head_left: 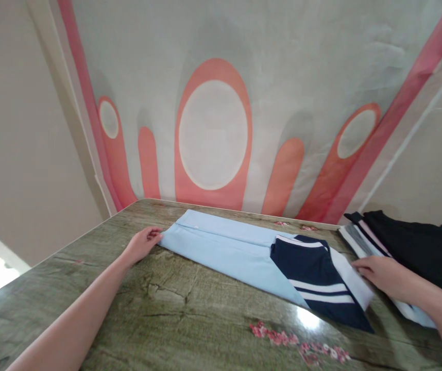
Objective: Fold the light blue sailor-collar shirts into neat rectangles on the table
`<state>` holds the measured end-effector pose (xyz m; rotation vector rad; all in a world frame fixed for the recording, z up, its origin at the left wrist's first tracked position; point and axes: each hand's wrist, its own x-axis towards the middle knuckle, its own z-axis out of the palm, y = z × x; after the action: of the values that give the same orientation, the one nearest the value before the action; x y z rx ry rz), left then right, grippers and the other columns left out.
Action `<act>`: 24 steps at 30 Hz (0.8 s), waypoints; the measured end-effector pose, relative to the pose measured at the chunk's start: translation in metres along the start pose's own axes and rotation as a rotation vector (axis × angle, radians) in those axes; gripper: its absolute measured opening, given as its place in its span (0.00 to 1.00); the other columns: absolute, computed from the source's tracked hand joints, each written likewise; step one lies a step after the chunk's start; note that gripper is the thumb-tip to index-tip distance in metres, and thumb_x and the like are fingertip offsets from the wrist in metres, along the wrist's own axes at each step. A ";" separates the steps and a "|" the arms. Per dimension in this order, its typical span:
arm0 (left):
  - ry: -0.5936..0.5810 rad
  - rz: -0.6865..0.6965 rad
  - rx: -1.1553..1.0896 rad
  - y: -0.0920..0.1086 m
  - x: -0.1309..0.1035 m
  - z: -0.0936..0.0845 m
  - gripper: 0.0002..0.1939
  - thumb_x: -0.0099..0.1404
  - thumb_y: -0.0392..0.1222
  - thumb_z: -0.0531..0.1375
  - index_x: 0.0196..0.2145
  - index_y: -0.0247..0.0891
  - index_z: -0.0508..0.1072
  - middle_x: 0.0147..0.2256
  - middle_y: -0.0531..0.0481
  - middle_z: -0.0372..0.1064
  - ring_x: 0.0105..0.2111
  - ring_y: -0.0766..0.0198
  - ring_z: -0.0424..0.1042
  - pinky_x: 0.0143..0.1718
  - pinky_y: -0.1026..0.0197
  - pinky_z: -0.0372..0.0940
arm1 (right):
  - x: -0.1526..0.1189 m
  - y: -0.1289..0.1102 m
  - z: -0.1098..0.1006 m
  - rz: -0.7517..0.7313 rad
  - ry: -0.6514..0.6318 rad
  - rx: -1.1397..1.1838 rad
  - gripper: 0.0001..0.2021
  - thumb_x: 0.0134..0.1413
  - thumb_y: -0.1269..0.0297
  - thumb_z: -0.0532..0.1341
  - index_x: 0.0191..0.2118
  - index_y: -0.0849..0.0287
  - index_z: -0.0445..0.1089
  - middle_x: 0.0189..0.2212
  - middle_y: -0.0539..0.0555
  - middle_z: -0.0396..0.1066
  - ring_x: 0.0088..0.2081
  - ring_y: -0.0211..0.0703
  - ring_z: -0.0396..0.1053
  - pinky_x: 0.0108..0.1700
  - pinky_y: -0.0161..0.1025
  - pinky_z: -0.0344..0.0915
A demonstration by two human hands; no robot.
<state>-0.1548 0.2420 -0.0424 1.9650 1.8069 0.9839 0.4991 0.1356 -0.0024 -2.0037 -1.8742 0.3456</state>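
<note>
A light blue shirt [221,245] lies folded into a long strip across the table. Its right end has navy cloth [306,263] with white stripes folded over it, and a white part [350,278] sticks out beyond. My left hand [141,245] pinches the shirt's left corner between thumb and fingers. At the opposite end, my right hand [383,275] is closed with its fingertips on the edge of the white part, which looks slightly blurred. The undersides of the folds are hidden.
To the right, a stack of folded clothes [410,247] has a black garment on top and white, grey and pink layers below. The wood-patterned table [174,319] carries printed pink blossoms. Behind it rises a wall with red-orange shapes [213,72].
</note>
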 end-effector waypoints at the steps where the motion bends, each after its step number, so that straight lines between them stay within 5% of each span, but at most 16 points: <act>1: 0.018 0.001 -0.021 0.003 0.000 -0.001 0.25 0.53 0.57 0.56 0.42 0.35 0.69 0.34 0.47 0.70 0.37 0.57 0.70 0.42 0.56 0.65 | 0.001 -0.006 0.003 -0.049 0.025 -0.103 0.14 0.46 0.64 0.51 0.30 0.60 0.74 0.35 0.64 0.74 0.38 0.58 0.71 0.45 0.49 0.63; 6: 0.011 0.020 -0.115 0.020 -0.006 -0.003 0.27 0.55 0.58 0.56 0.45 0.35 0.67 0.34 0.47 0.69 0.37 0.58 0.69 0.41 0.57 0.65 | -0.011 -0.069 0.051 -0.336 0.116 -0.305 0.26 0.55 0.51 0.47 0.54 0.62 0.63 0.55 0.61 0.61 0.56 0.54 0.57 0.58 0.49 0.52; 10: -0.066 0.080 -0.067 0.027 -0.010 0.000 0.26 0.60 0.56 0.51 0.49 0.36 0.64 0.26 0.53 0.65 0.28 0.62 0.67 0.32 0.61 0.63 | -0.027 -0.096 0.095 -0.193 0.017 -0.368 0.32 0.55 0.42 0.43 0.60 0.53 0.55 0.61 0.54 0.51 0.61 0.61 0.46 0.56 0.63 0.47; 16: 0.054 0.152 0.064 0.031 -0.012 0.002 0.22 0.63 0.53 0.48 0.48 0.37 0.64 0.19 0.58 0.57 0.21 0.65 0.59 0.24 0.65 0.56 | -0.033 -0.083 0.103 -0.098 -0.059 -0.388 0.34 0.53 0.38 0.38 0.62 0.49 0.50 0.63 0.51 0.43 0.62 0.63 0.41 0.53 0.69 0.46; 24: -0.056 0.120 0.220 0.032 -0.019 0.004 0.21 0.60 0.56 0.50 0.43 0.40 0.69 0.19 0.56 0.62 0.22 0.63 0.64 0.26 0.64 0.58 | -0.017 -0.052 0.091 -0.138 0.035 -0.363 0.31 0.55 0.44 0.42 0.60 0.52 0.55 0.62 0.55 0.49 0.62 0.57 0.42 0.57 0.59 0.47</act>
<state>-0.1274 0.2198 -0.0305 2.2307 1.8541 0.7834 0.4122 0.1303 -0.0630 -2.0655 -2.1627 -0.0740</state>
